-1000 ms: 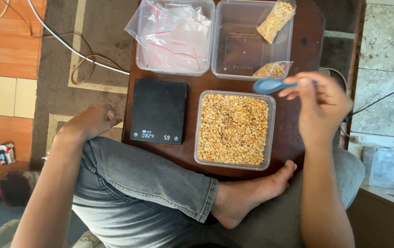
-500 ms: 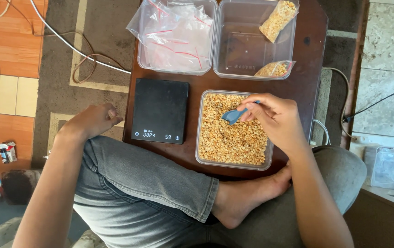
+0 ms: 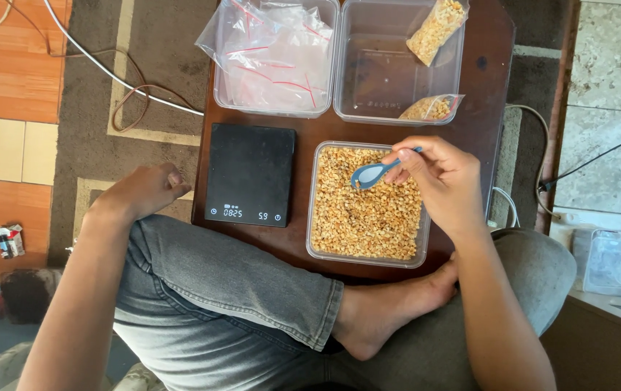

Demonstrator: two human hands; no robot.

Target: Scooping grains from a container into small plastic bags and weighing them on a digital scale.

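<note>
Head view, right hand [image 3: 441, 177] has lifted blue spoon [image 3: 370, 174], bowl upturned

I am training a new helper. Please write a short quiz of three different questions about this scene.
1. True or false: the right hand holds a blue spoon.
2. The spoon is above: A) the black scale B) the container of golden grains C) the tub of empty bags
3. How many filled bags lie in the clear tub?

Key: 1 true; 2 B; 3 two.
</note>
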